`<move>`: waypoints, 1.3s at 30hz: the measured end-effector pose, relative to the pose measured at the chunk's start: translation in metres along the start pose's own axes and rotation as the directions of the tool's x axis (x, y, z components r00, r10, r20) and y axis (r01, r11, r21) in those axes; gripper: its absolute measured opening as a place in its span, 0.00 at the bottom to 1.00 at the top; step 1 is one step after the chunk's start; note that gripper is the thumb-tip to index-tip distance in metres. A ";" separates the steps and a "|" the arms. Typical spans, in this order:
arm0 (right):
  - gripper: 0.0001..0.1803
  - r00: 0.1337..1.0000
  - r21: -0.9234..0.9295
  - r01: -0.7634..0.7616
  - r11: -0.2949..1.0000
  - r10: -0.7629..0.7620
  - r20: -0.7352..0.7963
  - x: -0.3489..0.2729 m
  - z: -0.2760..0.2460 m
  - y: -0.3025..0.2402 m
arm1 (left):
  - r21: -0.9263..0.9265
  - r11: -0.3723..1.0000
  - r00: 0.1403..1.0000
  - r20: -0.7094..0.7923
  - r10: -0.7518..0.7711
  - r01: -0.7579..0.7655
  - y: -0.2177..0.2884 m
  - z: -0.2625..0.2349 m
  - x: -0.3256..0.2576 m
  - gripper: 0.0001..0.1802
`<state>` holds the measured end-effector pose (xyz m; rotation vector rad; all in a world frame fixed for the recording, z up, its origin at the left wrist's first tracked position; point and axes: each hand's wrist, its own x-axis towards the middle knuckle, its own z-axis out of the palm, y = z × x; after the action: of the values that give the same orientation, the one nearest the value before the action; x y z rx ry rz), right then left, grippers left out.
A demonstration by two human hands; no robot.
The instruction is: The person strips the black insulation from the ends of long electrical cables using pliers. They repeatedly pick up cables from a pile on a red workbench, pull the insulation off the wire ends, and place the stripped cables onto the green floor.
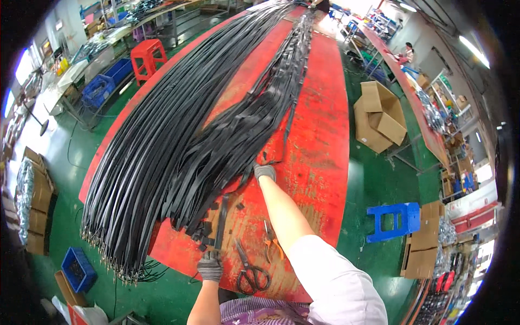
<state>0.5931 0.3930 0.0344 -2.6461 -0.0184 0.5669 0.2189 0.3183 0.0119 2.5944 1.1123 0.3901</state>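
Observation:
Both of my hands wear grey knit gloves. My left hand is closed at the table's near edge, around the lower end of a short black strap. My right hand reaches farther forward, its fingers closed on a black strap at the edge of a loose pile of flat black straps. To the left lies a long bundle of black cables with metal-tipped near ends. Scissors with black handles rest right of my left hand, beside orange-handled pliers. Small black scraps lie near the pile.
A long red worktable carries the bundles. Right of it stand an open cardboard box and a blue stool. On the left are a red stool and a blue crate. A person sits at the far right bench.

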 end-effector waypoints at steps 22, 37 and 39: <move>0.10 0.765 0.510 -0.069 0.857 -0.283 0.579 -0.105 -0.035 0.121 | 0.074 0.997 1.000 -0.004 0.011 -0.011 0.013 -0.001 0.008 0.08; 0.22 0.798 0.048 0.590 0.806 -0.573 -0.185 0.093 -0.026 -0.075 | 0.028 0.999 0.997 0.079 -0.027 0.024 0.004 -0.002 0.012 0.09; 0.24 0.876 -0.052 0.430 0.901 -0.431 -0.218 0.089 0.005 -0.116 | -0.013 0.998 0.995 0.082 -0.062 0.063 -0.001 0.001 0.010 0.12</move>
<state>0.6811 0.5097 0.0441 -2.5706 -0.5282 0.1157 0.2247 0.3262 0.0120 2.5311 1.1545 0.2749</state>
